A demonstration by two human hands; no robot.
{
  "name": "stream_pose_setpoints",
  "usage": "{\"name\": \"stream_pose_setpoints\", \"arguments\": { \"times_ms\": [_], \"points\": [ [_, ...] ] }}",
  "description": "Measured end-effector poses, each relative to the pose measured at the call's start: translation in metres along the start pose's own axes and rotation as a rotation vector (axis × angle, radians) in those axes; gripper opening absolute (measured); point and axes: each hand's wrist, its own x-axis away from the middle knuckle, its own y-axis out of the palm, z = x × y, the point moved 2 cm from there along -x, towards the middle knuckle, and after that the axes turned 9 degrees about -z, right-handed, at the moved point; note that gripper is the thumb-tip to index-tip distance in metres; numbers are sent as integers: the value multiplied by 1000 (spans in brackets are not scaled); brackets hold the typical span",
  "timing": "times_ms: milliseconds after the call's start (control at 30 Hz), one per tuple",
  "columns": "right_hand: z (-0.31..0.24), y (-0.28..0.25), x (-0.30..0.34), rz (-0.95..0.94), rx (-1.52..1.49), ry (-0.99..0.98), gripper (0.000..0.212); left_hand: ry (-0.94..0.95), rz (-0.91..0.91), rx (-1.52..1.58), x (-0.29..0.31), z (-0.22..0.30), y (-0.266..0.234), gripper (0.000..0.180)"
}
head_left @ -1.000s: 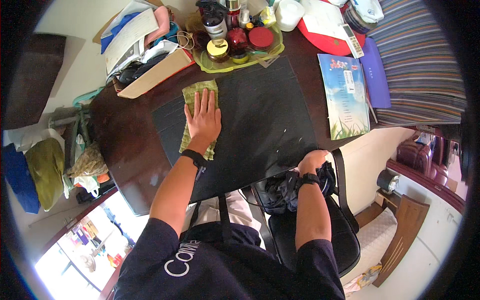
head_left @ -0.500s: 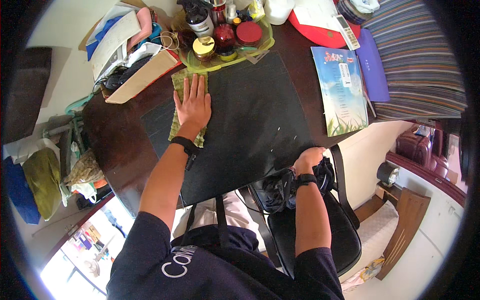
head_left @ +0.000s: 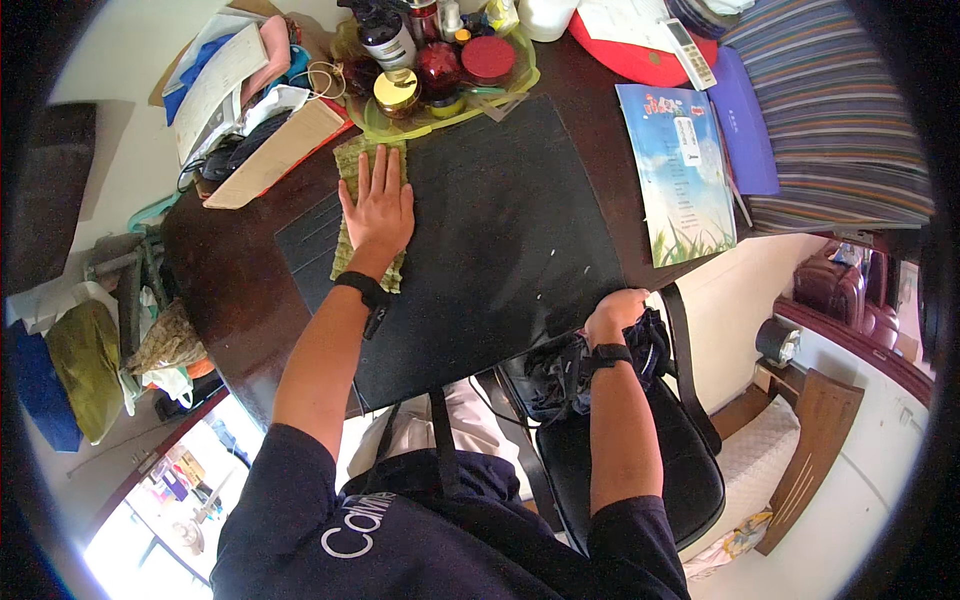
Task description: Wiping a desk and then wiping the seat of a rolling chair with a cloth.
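My left hand (head_left: pixel 380 215) lies flat, fingers stretched out, on a folded green cloth (head_left: pixel 345 255). The cloth rests on the left part of a black desk mat (head_left: pixel 470 230), its far end by a yellow-green tray (head_left: pixel 440 122). At the mat's near right corner, my right hand (head_left: pixel 615 313) is closed around the edge, its fingers partly hidden from above. A few small white specks dot the mat not far from that hand. Both wrists wear black bands.
Jars and a pump bottle (head_left: pixel 388 40) fill the tray. A cluttered cardboard box (head_left: pixel 275 155) stands at the far left of the dark wooden table (head_left: pixel 220 285). To the right lie a blue booklet (head_left: pixel 680 175), a purple folder (head_left: pixel 742 125) and a remote (head_left: pixel 690 52). A black chair (head_left: pixel 640 470) stands below.
The whole view has shifted slightly. My left hand is still flat on the cloth, and my right hand still holds the mat's corner.
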Motion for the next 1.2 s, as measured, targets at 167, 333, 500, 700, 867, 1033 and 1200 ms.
{"name": "stream_pose_setpoints", "arguments": {
  "times_ms": [167, 333, 500, 700, 867, 1033, 1200],
  "points": [
    [3, -6, -6, 34, 38, -67, 54, 19, 25, -4, -1, 7, 0, 55],
    [-9, -8, 7, 26, -197, 64, 60, 12, 41, 6, -2, 5, 2, 56],
    [-15, -11, 15, 14, -228, 48, 61, 8, 28, 12, -2, 5, 3, 56],
    [-19, -12, 22, 20, -236, 73, 61, 6, 24, 11, -2, 4, 3, 57],
    [-17, -11, 18, 13, -223, 63, 61, 13, 35, 15, -2, 4, 3, 57],
    [-12, -8, 14, 37, -170, 54, 63, 13, 33, 27, -1, 4, 1, 57],
    [-6, -7, 6, 38, -168, 33, 62, 11, 25, 32, -1, 6, -1, 57]
  ]
}}
